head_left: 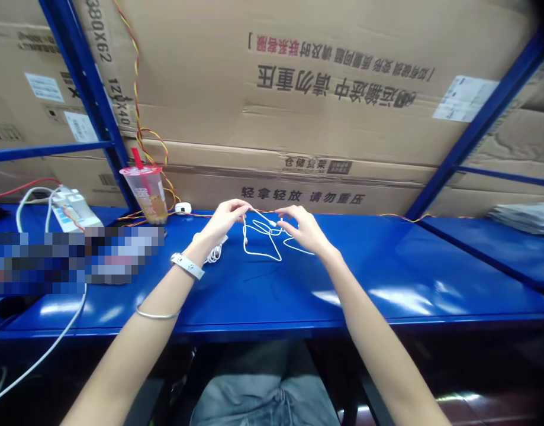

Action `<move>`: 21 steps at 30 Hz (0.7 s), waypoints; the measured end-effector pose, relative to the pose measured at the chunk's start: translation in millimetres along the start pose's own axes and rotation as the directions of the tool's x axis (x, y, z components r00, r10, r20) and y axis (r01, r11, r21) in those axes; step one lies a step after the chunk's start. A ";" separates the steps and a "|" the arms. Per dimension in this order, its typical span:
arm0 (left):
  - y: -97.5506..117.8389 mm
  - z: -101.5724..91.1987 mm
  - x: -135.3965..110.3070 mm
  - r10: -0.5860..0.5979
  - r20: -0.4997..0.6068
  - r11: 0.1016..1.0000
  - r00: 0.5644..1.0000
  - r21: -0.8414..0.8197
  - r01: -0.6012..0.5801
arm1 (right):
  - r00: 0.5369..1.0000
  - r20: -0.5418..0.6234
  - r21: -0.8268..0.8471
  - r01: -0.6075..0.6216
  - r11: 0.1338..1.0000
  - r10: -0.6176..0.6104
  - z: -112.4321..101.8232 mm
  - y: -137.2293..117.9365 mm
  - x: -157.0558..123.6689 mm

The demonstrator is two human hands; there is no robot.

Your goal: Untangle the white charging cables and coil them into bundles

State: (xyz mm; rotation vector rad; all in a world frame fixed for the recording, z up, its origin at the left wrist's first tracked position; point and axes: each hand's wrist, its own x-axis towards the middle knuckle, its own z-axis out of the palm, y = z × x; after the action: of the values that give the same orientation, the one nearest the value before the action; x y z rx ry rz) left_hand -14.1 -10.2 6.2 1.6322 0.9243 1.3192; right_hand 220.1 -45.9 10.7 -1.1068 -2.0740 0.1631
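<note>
Head: left fingers (236,205) and right fingers (291,210) pinch white cable (272,223); carton (272,130) reads “轻拿轻放”.

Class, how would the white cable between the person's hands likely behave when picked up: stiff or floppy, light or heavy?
The white cable is probably floppy, since it bends into loose loops over the blue tabletop. It looks thin, so likely light. Its overlapping loops might snag or tangle when lifted.

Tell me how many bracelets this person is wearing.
2, both on the left forearm: a white patterned band by the wrist and a thin silvery bangle nearer the elbow. None shows on the right forearm.
</note>
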 end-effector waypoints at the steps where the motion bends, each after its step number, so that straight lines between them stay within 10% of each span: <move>1: 2.5 2.5 -1.0 0.012 -0.014 0.999 1.000 -0.050 -0.013 | 1.000 -0.013 0.022 -0.007 1.000 0.008 5.1 -4.1 1.1; 7: 13.8 23.2 -10.7 0.028 -0.026 0.953 0.999 -0.301 -0.034 | 0.989 0.131 0.358 -0.107 0.927 0.063 29.7 -24.5 1.6; 16: 17.2 26.3 -15.2 -0.053 0.000 0.826 0.999 -0.562 0.044 | 0.938 0.234 0.743 -0.341 0.576 0.255 34.1 -21.6 1.9; 21: 15.3 29.5 -14.1 -0.125 -0.066 0.767 0.990 -0.639 0.055 | 0.958 0.267 0.608 -0.253 0.752 0.106 42.5 -27.5 -1.5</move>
State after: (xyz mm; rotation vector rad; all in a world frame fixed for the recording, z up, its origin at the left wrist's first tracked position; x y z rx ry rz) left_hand 13.1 -33.4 11.7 0.9799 0.5082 1.4547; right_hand 173.8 -54.3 -7.9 -0.8708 -1.8501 1.0549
